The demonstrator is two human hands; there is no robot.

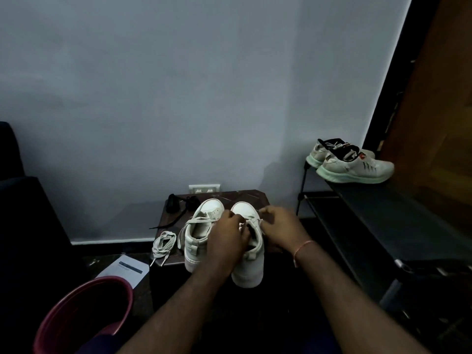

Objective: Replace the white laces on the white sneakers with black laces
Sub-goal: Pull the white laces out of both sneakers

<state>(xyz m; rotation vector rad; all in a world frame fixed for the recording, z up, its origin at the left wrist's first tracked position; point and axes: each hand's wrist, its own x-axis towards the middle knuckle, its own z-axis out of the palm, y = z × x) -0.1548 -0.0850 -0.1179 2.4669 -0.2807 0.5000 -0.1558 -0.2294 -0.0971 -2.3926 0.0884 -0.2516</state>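
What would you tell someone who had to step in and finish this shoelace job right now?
Hands: left hand and right hand both grip the right sneaker at its lacing; they hide what lace is there.
Things: left sneaker stands beside it on the small table, its loosened lace not yet out.
Done: one pulled-out white lace lies at the table's left edge.
Left: strip the remaining white lace, then thread the black laces, untouched at the back.

White sneakers (201, 226) fill the middle of the tabletop (237, 195). A loose white lace (164, 242) and black laces (178, 203) crowd its left side; its right rear corner lies bare. A shoe rack (370, 208) stands near on the right.
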